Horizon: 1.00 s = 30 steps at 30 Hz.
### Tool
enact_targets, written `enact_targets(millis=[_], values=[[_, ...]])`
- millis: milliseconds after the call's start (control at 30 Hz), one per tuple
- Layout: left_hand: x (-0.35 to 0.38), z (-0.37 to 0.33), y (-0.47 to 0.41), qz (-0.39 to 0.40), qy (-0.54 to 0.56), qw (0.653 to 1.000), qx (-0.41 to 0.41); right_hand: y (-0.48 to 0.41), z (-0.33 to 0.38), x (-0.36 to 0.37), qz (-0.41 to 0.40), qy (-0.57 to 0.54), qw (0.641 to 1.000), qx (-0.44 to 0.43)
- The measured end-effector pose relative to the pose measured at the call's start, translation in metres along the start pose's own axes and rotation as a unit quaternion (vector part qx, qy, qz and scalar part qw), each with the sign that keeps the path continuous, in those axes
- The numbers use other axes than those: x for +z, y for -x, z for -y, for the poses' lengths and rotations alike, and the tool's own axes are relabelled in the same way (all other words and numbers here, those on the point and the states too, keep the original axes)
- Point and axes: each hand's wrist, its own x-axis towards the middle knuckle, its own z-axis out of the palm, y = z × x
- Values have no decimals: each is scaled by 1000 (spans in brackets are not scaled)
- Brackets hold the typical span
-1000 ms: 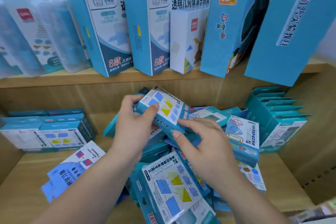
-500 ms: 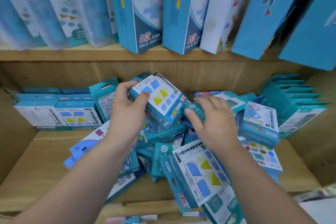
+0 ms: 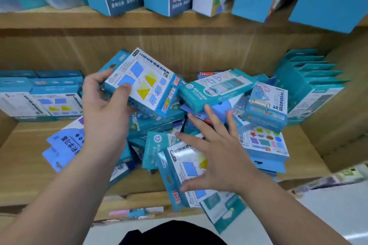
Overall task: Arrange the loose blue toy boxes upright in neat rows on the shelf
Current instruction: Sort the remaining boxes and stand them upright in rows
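blue shapes box (image 3: 143, 83) – tilted, frame centre, above loose box pile (image 3: 264, 141) | left hand (image 3: 103, 109) grips its left end, thumb on front | right hand (image 3: 217, 149) – fingers spread, holding nothing, over pile | wooden shelf (image 3: 25, 165)

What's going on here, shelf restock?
A person is sorting a jumbled pile of blue toy boxes on a wooden shelf. The left hand grips one box over the pile; the right hand is spread open above it. At both ends sit tidy rows.
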Motion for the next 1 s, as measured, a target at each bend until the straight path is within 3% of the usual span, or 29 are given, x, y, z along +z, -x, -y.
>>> enact_targets(millis=[300,533,733,1000], values=[[-12,-3,6,-9,-6,999,52,-3,1,-1,-8,17,1000,11],[-54,-7,2,-32,-75,993,83,-9,6,3,-22,26,999,41],[-114,-14,-18,-82,-129,986,63,-15,5,8,-70,29,996,48],[-135,-11,-23,-74,-74,994,37,-30,22,18,-124,24,991,52]])
